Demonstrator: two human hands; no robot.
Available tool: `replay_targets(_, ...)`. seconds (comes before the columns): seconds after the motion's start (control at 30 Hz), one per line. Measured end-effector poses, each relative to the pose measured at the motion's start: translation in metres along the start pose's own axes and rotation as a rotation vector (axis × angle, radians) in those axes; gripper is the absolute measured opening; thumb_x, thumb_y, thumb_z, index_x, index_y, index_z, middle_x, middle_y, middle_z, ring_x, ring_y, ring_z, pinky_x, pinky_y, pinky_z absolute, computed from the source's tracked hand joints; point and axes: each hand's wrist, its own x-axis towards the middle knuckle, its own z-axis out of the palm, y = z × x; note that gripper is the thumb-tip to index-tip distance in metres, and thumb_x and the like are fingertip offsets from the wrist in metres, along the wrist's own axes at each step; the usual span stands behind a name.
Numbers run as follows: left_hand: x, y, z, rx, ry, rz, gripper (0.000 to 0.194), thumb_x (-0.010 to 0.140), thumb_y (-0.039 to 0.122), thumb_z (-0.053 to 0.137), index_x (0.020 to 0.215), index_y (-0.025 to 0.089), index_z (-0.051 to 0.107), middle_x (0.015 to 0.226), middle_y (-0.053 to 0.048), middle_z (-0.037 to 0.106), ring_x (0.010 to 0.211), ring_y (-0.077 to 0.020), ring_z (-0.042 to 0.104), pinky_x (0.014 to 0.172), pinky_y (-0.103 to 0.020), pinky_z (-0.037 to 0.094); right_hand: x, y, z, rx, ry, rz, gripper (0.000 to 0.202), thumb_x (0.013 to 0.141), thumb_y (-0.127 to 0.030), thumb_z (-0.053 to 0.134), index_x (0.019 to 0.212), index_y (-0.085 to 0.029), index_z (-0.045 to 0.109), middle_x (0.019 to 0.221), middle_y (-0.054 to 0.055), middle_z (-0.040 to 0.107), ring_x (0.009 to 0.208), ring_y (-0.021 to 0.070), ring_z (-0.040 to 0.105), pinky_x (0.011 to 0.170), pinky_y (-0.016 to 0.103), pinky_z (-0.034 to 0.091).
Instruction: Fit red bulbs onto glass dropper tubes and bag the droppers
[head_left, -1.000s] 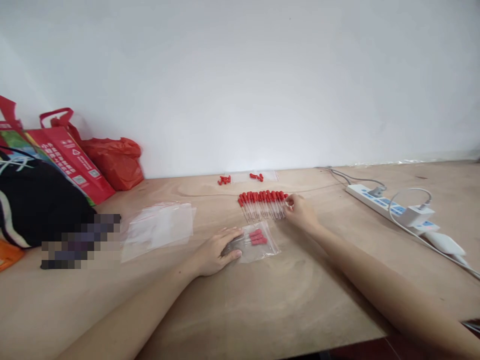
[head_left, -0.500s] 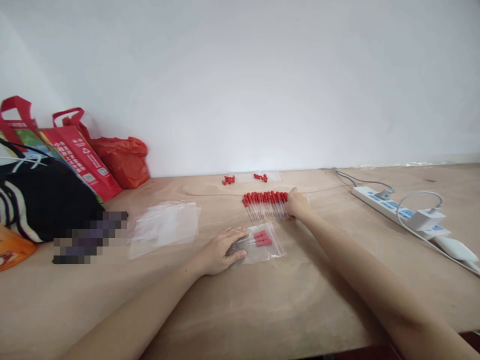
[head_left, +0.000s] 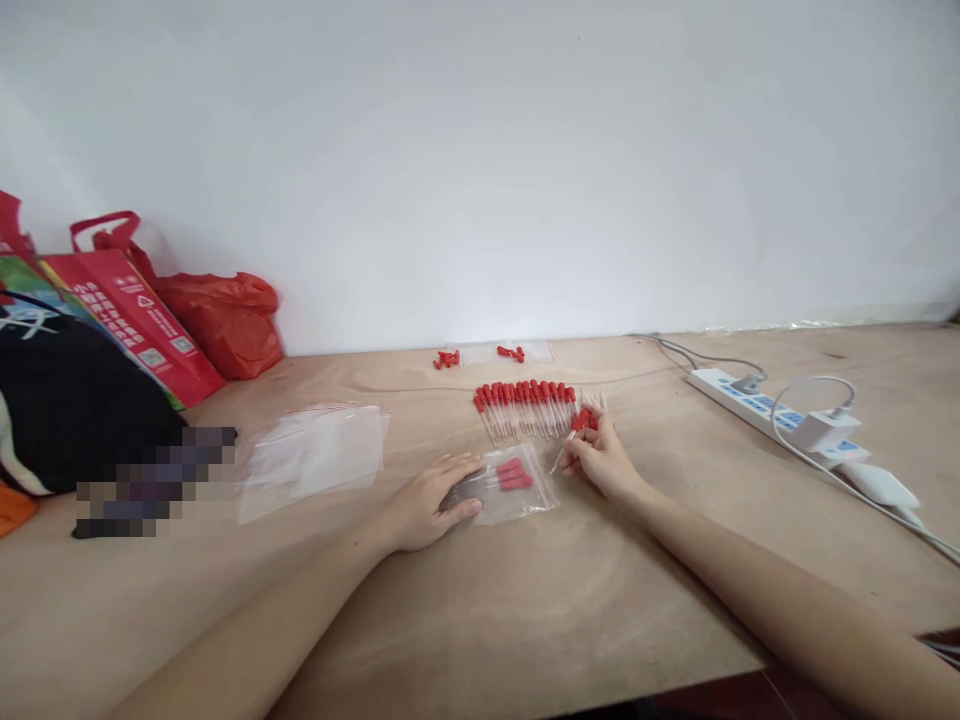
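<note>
My left hand [head_left: 431, 500] lies with fingers spread over the left part of a clear zip bag [head_left: 491, 507], which has several red-capped droppers [head_left: 515, 474] inside. Just right of that bag, my right hand [head_left: 596, 455] is closed on a red-capped dropper [head_left: 559, 458], its clear stem pointing down to the left. Behind the bag stretches a row of droppers with red bulbs [head_left: 525, 393], their clear stems toward me. More red bulbs show by my right fingers, and pale stems lie behind them.
Flat clear bags [head_left: 315, 455] lie at the left. Loose red bulbs [head_left: 448, 358] are near the wall, beside another clear bag [head_left: 476, 353]. A power strip [head_left: 750, 405] with cables and chargers lies right. Red bags [head_left: 221, 315] and a black bag [head_left: 82, 400] stand far left.
My right hand has come back from the right end of the dropper row toward me, now with a dropper in its fingers. My left hand remains on the bag. The view has shifted slightly right.
</note>
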Motion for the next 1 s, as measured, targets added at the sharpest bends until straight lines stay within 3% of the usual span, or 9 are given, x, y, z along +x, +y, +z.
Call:
replay_targets(0.17,0.0007,0.0027,-0.0007,0.004,0.005,-0.027,0.047,0.082,0.039,0.045,0.124,0.019,0.040,0.129,-0.006,0.043,0.120,-0.0197,0.036,0.101,-0.036,0.028,-0.0087,0.0053,0.0082,0.119,-0.058,0.042,0.051,0.064,-0.027,0.058,0.102,-0.023,0.025,0.058,-0.010,0.050,0.048,0.0113,0.056,0.049,0.027,0.050)
replay_targets(0.4,0.0007,0.0034,-0.0016,0.012,-0.002,-0.016,0.047,0.082,0.039,0.044,0.125,0.021,0.038,0.131,-0.005,0.041,0.121,-0.0196,0.035,0.100,-0.037,0.028,-0.0085,0.0054,0.0091,0.264,0.025,0.085,0.040,0.067,-0.027,0.058,0.089,-0.024,0.025,0.058,-0.009,0.052,0.050,0.0128,0.059,0.055,0.030,0.052)
replay_targets(0.57,0.0003,0.0037,-0.0021,0.001,-0.003,-0.015,0.048,0.082,0.041,0.044,0.126,0.023,0.036,0.131,-0.004,0.040,0.121,-0.0203,0.035,0.100,-0.037,0.029,-0.0111,0.0033,0.0080,0.266,-0.029,0.159,0.029,0.068,-0.029,0.058,0.083,-0.023,0.034,0.059,-0.006,0.052,0.053,0.0120,0.059,0.057,0.031,0.052)
replay_targets(0.73,0.0007,0.0051,-0.0031,0.016,-0.028,-0.031,0.052,0.080,0.044,0.046,0.126,0.021,0.036,0.132,-0.006,0.039,0.122,-0.0217,0.034,0.100,-0.038,0.028,-0.0110,0.0074,0.0058,-0.023,-0.187,0.082,0.027,0.055,-0.031,0.069,0.068,-0.017,0.050,0.057,-0.005,0.053,0.046,0.0075,0.050,0.047,0.023,0.044)
replay_targets(0.87,0.0007,0.0037,-0.0018,0.010,-0.011,-0.018,0.057,0.078,0.048,0.049,0.126,0.021,0.036,0.133,-0.006,0.038,0.123,-0.0228,0.032,0.101,-0.039,0.027,-0.0089,0.0082,0.0020,-0.233,-0.343,-0.023,0.022,0.060,-0.035,0.065,0.070,-0.015,0.062,0.061,0.000,0.060,0.052,0.0106,0.052,0.050,0.024,0.042)
replay_targets(1.0,0.0006,0.0028,-0.0015,0.008,-0.019,-0.020,0.056,0.078,0.049,0.048,0.126,0.021,0.036,0.132,-0.006,0.038,0.123,-0.0221,0.032,0.101,-0.039,0.027,-0.0099,0.0037,-0.0001,-0.205,-0.475,-0.041,0.026,0.066,-0.037,0.060,0.078,-0.015,0.065,0.065,0.001,0.063,0.060,0.0126,0.055,0.056,0.025,0.043)
